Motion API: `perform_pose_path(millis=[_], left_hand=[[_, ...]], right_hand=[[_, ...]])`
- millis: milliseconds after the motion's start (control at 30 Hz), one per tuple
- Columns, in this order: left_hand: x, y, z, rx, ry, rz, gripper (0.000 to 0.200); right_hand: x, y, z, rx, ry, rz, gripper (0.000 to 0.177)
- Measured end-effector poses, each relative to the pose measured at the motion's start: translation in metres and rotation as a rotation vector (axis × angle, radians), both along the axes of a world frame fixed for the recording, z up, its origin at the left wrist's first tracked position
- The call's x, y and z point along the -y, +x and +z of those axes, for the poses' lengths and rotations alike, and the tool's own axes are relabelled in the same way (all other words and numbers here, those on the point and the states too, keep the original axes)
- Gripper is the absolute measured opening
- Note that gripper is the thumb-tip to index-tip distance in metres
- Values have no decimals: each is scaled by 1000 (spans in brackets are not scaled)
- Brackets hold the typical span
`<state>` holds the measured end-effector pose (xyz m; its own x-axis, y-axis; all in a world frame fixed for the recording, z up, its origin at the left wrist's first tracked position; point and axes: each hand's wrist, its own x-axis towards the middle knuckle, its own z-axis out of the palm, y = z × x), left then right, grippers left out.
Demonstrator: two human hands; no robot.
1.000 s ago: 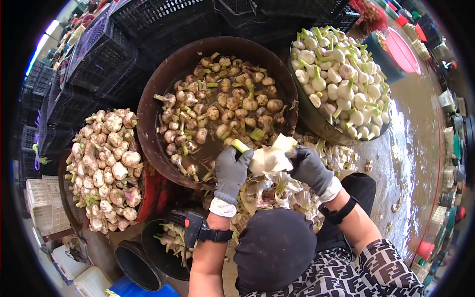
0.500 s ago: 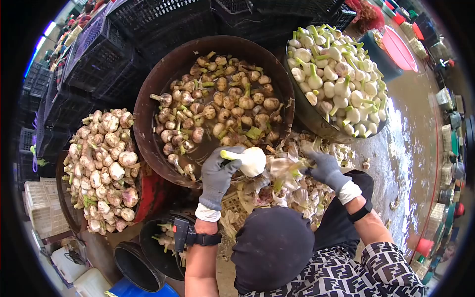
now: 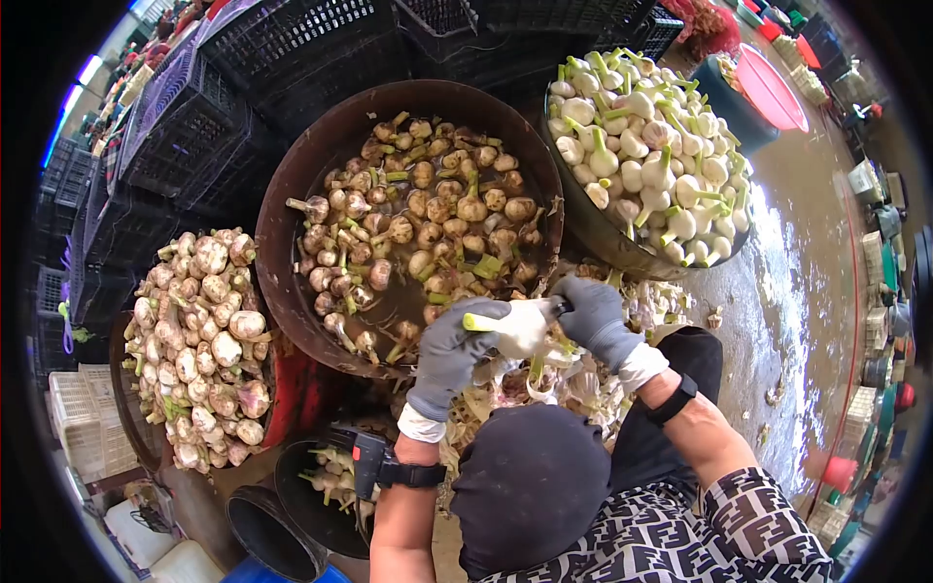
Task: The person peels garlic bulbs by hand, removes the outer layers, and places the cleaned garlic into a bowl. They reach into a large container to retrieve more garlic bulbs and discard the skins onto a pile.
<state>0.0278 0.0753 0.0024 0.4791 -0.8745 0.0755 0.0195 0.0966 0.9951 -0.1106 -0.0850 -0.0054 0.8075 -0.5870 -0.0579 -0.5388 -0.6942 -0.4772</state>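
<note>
My left hand (image 3: pixel 452 355), in a grey glove, is closed around the stem side of a white garlic bulb (image 3: pixel 526 328). The bulb's cut green stem points left. Against the bulb's right side is my gloved right hand (image 3: pixel 595 316), its fingers closed on a small dark tool that is mostly hidden; its kind I cannot tell. Loose garlic skins (image 3: pixel 573 374) lie in a heap below both hands. Just beyond them stands a wide brown tub (image 3: pixel 277 219) of water with many unpeeled garlic bulbs (image 3: pixel 428 209).
Clean white garlic (image 3: pixel 656 155) is heaped in a tub at the upper right. Dirty garlic bulbs (image 3: pixel 199 340) fill a red container on the left. Black crates (image 3: pixel 185 126) are stacked behind. Black buckets (image 3: pixel 277 530) stand at lower left, and wet floor (image 3: pixel 777 291) stretches along the right.
My right hand has come in from the right, away from the loose skins, to the bulb. My left hand still holds the bulb, now slightly farther right and lower.
</note>
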Motion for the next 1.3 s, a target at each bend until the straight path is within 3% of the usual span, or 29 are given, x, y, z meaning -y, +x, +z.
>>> perform_pose_path(millis=[67, 100, 133, 167, 200, 267, 333, 400, 433, 533, 567, 600, 633, 667, 733, 800, 833, 900, 933, 1000, 1033, 1067, 1133, 1200, 1233, 1300], left_hand=[[-7, 3, -1, -362, -70, -10, 25], [-10, 6, -13, -381, -172, -1, 24], [-9, 6, -10, -379, -175, -2, 24], [-9, 6, -6, -511, -145, 131, 22], [-9, 5, -4, -643, -113, 264, 21], [-7, 4, -10, -531, 2, 303, 27], [5, -9, 6, -356, 147, 228, 26], [16, -18, -2, -411, 203, 24, 27], [21, -18, 5, -556, 238, -101, 31], [22, 13, -9, 85, 347, -114, 41], [13, 32, -38, -16, 506, -104, 38], [8, 50, -43, 59, 640, -89, 34], [-3, 74, -97, -34, 734, -66, 32], [-7, 93, -105, 365, 951, -138, 37], [-3, 109, -106, 735, 1255, -166, 43], [0, 114, -120, 790, 1479, -345, 48], [-11, 122, -165, 791, 1464, -424, 43], [-18, 126, -198, 859, 1470, -571, 40], [-17, 126, -191, 853, 1445, -641, 40], [-5, 125, -160, 868, 1413, -742, 38], [-2, 128, -154, 778, 1447, -584, 44], [-2, 134, -145, 720, 1392, -455, 51], [-13, 143, -133, 80, 936, -181, 55], [-12, 128, -94, -300, 605, -11, 63], [-8, 112, -70, -298, 424, 61, 59], [-7, 79, -35, -279, 322, 209, 61]], right_hand=[[7, -14, -1, -191, 26, -112, 14], [9, -23, -4, -190, 26, -113, 14], [12, -33, -10, -405, 32, -41, 14], [14, -43, -16, -621, 39, 33, 15], [15, -55, -23, -622, 40, 34, 15], [15, -69, -34, -356, 519, -56, 28], [-5, -40, 15, 339, 1395, -337, 42], [-12, -27, 3, 640, 1831, -347, 53], [-2, -24, 5, 508, 1859, -508, 54], [41, -13, 20, 822, 1956, -581, 58], [62, -14, 29, 958, 1833, -566, 56], [105, -33, 4, 1044, 2410, -409, 54], [112, -33, 22, 1182, 2025, -169, 56], [134, -46, 2, 1239, 1999, -48, 60], [112, -30, 36, 1367, 1856, -401, 60], [105, -34, 8, 1197, 1871, -216, 58], [93, -35, -2, 1084, 1794, -309, 56], [66, -28, -10, 910, 1828, -389, 51], [52, -28, -17, 835, 1789, -486, 49], [30, -22, -11, 635, 1719, -460, 41], [19, -18, -10, 512, 1679, -449, 40], [11, -14, -9, 394, 1632, -434, 40], [-6, -2, -6, 257, 1653, -373, 33], [-21, 13, -1, 182, 1682, -297, 33], [-28, 21, -3, 163, 1725, -331, 32], [-41, 35, -5, 195, 1835, -440, 26]])
